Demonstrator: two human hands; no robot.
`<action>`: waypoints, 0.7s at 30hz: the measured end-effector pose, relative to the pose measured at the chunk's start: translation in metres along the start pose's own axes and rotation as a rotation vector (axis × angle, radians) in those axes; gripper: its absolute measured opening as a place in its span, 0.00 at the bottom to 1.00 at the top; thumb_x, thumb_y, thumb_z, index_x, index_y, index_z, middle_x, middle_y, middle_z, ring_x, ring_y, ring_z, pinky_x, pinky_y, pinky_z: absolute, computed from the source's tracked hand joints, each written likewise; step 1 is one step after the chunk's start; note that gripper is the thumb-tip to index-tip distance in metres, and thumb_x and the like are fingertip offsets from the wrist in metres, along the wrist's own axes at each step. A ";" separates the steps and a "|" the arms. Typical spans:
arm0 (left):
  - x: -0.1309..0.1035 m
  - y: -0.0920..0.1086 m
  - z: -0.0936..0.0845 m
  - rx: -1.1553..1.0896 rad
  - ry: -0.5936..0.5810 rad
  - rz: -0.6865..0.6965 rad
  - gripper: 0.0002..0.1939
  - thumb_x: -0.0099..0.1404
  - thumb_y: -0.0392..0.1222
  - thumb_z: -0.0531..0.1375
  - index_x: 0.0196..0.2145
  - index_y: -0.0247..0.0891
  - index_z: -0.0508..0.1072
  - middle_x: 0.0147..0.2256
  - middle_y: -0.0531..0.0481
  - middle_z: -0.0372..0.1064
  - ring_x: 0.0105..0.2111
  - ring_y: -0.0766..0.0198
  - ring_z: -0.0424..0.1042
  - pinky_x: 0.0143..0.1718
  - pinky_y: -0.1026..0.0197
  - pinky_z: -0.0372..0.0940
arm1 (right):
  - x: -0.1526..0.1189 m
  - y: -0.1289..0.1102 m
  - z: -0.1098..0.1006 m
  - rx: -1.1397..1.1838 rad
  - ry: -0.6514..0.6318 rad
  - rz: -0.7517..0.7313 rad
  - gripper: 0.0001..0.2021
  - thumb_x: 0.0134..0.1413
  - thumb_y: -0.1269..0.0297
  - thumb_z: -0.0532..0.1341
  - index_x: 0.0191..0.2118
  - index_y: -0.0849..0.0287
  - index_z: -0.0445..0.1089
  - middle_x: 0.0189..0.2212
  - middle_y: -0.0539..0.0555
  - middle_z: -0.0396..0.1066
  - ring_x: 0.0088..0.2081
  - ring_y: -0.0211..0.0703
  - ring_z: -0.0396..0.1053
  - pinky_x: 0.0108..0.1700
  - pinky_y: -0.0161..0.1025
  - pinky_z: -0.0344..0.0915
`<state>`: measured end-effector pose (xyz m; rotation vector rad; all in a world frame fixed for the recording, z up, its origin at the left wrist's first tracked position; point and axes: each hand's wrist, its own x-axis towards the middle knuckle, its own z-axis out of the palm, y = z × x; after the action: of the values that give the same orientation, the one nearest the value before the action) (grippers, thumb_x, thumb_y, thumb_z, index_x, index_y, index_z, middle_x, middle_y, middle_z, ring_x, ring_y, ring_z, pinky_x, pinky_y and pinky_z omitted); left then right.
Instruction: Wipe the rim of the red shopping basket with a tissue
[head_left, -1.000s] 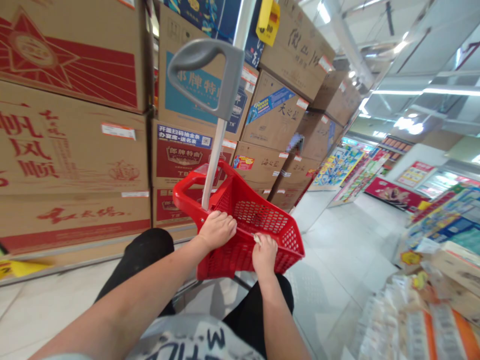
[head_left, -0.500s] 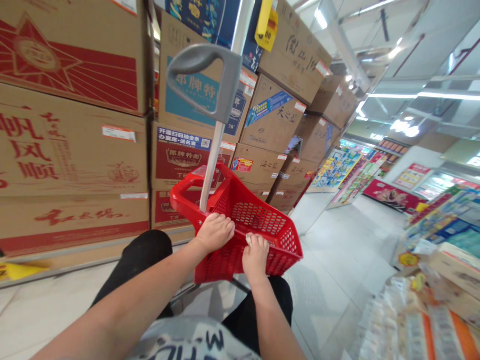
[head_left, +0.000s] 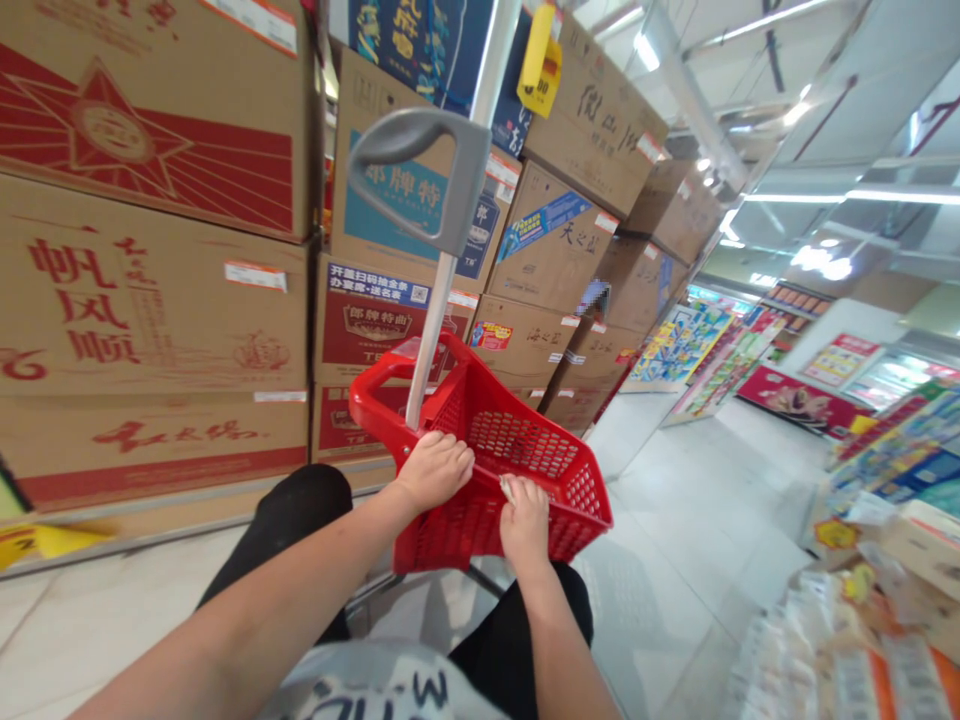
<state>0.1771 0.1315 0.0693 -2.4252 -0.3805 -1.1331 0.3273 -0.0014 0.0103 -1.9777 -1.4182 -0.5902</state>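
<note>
Between my knees stands a red plastic shopping basket (head_left: 442, 545) with perforated walls, tilted in view. A metal pole (head_left: 429, 345) rises from its left end to a grey loop handle (head_left: 457, 190). My left hand (head_left: 436, 468) is closed over the basket's near rim, close to the foot of the pole. Farther right on the same rim, my right hand (head_left: 526, 520) is closed too, with its fingers curled over the edge. A small whitish bit shows at its fingertips, too small to name. No goods show in the visible part of the basket.
Stacked cardboard cartons (head_left: 157, 290) form a wall ahead and to the left. Yellow price tags (head_left: 541, 75) hang above. Packaged goods (head_left: 862, 620) are piled at the lower right, beside a tiled floor (head_left: 660, 560). Shelves (head_left: 679, 345) stand farther off.
The whole view has shifted slightly, so the cartons and basket appear a little farther right. Both hands keep their places on the basket rim.
</note>
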 end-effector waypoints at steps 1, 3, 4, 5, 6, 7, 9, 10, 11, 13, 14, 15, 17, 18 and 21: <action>0.000 0.000 0.000 0.001 -0.004 -0.001 0.09 0.63 0.39 0.54 0.25 0.38 0.67 0.25 0.51 0.65 0.29 0.62 0.62 0.34 0.54 0.53 | 0.000 0.002 0.000 -0.017 0.008 0.024 0.22 0.46 0.79 0.50 0.47 0.57 0.66 0.40 0.55 0.67 0.42 0.47 0.60 0.47 0.45 0.56; 0.000 0.000 0.000 0.005 -0.001 -0.011 0.09 0.63 0.38 0.54 0.25 0.38 0.66 0.25 0.51 0.65 0.29 0.62 0.62 0.34 0.54 0.53 | 0.000 0.003 0.001 -0.065 0.034 0.106 0.20 0.47 0.79 0.50 0.45 0.58 0.68 0.38 0.56 0.67 0.40 0.48 0.60 0.46 0.46 0.56; 0.000 0.000 0.000 0.006 0.005 -0.016 0.09 0.63 0.38 0.54 0.25 0.38 0.66 0.25 0.51 0.65 0.29 0.62 0.62 0.34 0.54 0.53 | 0.000 0.001 0.002 -0.085 0.040 0.138 0.19 0.47 0.78 0.50 0.44 0.58 0.69 0.37 0.56 0.67 0.39 0.49 0.60 0.45 0.46 0.56; 0.000 0.000 0.000 0.006 0.013 -0.020 0.09 0.63 0.38 0.54 0.25 0.38 0.66 0.25 0.51 0.65 0.29 0.62 0.62 0.34 0.54 0.53 | 0.001 -0.002 0.003 -0.097 0.041 0.149 0.19 0.47 0.79 0.50 0.44 0.58 0.69 0.37 0.56 0.67 0.40 0.49 0.60 0.45 0.46 0.56; 0.000 0.000 0.001 0.007 0.019 -0.021 0.09 0.63 0.38 0.54 0.25 0.38 0.66 0.25 0.51 0.65 0.28 0.62 0.62 0.34 0.54 0.52 | 0.002 -0.005 0.004 -0.101 0.036 0.137 0.20 0.47 0.79 0.51 0.45 0.58 0.68 0.37 0.56 0.67 0.40 0.49 0.60 0.45 0.46 0.56; 0.000 0.000 0.001 0.007 0.021 -0.018 0.09 0.63 0.38 0.54 0.25 0.38 0.66 0.25 0.51 0.65 0.28 0.63 0.62 0.34 0.54 0.52 | 0.002 -0.007 0.005 -0.096 0.029 0.108 0.20 0.47 0.79 0.51 0.46 0.58 0.68 0.38 0.56 0.67 0.41 0.49 0.60 0.46 0.46 0.56; -0.001 -0.001 0.000 0.005 0.014 -0.003 0.09 0.63 0.38 0.54 0.25 0.38 0.66 0.25 0.51 0.65 0.29 0.63 0.62 0.35 0.54 0.53 | 0.001 -0.006 0.004 -0.078 0.014 0.033 0.21 0.47 0.79 0.51 0.48 0.57 0.66 0.40 0.56 0.66 0.42 0.49 0.60 0.46 0.45 0.56; -0.001 -0.001 0.000 0.003 0.005 0.006 0.09 0.63 0.38 0.54 0.25 0.38 0.66 0.25 0.51 0.65 0.29 0.63 0.62 0.35 0.54 0.53 | 0.000 -0.003 0.003 -0.079 0.013 0.009 0.21 0.48 0.79 0.50 0.48 0.57 0.66 0.40 0.56 0.66 0.42 0.48 0.60 0.46 0.45 0.56; -0.001 -0.001 -0.001 0.000 -0.004 0.013 0.09 0.64 0.38 0.54 0.26 0.38 0.66 0.25 0.51 0.65 0.29 0.63 0.62 0.35 0.54 0.53 | -0.002 0.001 0.002 -0.087 0.015 0.000 0.20 0.49 0.78 0.50 0.47 0.58 0.66 0.40 0.56 0.67 0.41 0.48 0.60 0.46 0.45 0.56; -0.001 -0.001 -0.001 -0.002 -0.016 0.014 0.09 0.64 0.38 0.53 0.26 0.38 0.66 0.25 0.51 0.65 0.29 0.63 0.62 0.36 0.55 0.53 | -0.004 0.007 0.000 -0.125 0.029 0.026 0.18 0.50 0.78 0.50 0.46 0.59 0.67 0.39 0.56 0.67 0.40 0.48 0.60 0.46 0.45 0.56; -0.001 -0.001 -0.001 0.000 -0.017 0.008 0.09 0.64 0.38 0.53 0.26 0.38 0.66 0.25 0.51 0.65 0.29 0.63 0.63 0.36 0.55 0.53 | -0.004 0.007 -0.001 -0.143 0.038 0.056 0.18 0.50 0.78 0.50 0.45 0.60 0.68 0.38 0.57 0.67 0.39 0.49 0.60 0.45 0.46 0.56; -0.001 0.000 0.000 0.001 -0.016 0.000 0.09 0.64 0.38 0.53 0.26 0.38 0.66 0.25 0.51 0.65 0.29 0.63 0.63 0.35 0.55 0.53 | -0.004 0.005 -0.001 -0.153 0.042 0.083 0.17 0.50 0.78 0.51 0.44 0.60 0.68 0.37 0.57 0.67 0.39 0.49 0.60 0.45 0.46 0.56; -0.002 0.000 0.001 0.004 -0.009 -0.011 0.09 0.64 0.38 0.53 0.26 0.38 0.66 0.25 0.51 0.65 0.29 0.63 0.63 0.35 0.55 0.53 | -0.002 -0.001 0.000 -0.142 0.035 0.104 0.18 0.48 0.79 0.51 0.44 0.59 0.68 0.37 0.57 0.67 0.40 0.49 0.60 0.45 0.46 0.55; -0.002 0.000 0.002 0.005 -0.008 -0.010 0.09 0.64 0.38 0.53 0.26 0.38 0.66 0.25 0.51 0.65 0.29 0.63 0.63 0.35 0.55 0.53 | -0.001 -0.003 0.001 -0.125 0.024 0.090 0.19 0.47 0.79 0.51 0.45 0.58 0.67 0.38 0.56 0.67 0.41 0.49 0.60 0.46 0.45 0.55; -0.003 -0.001 0.002 0.008 -0.020 0.012 0.09 0.64 0.39 0.53 0.26 0.38 0.66 0.25 0.51 0.65 0.29 0.63 0.62 0.36 0.55 0.53 | -0.001 0.002 0.001 -0.088 -0.003 0.009 0.20 0.48 0.79 0.51 0.46 0.58 0.66 0.39 0.55 0.67 0.41 0.48 0.60 0.46 0.44 0.55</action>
<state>0.1757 0.1332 0.0661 -2.4301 -0.3759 -1.1006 0.3286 -0.0017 0.0079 -2.0527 -1.4062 -0.6564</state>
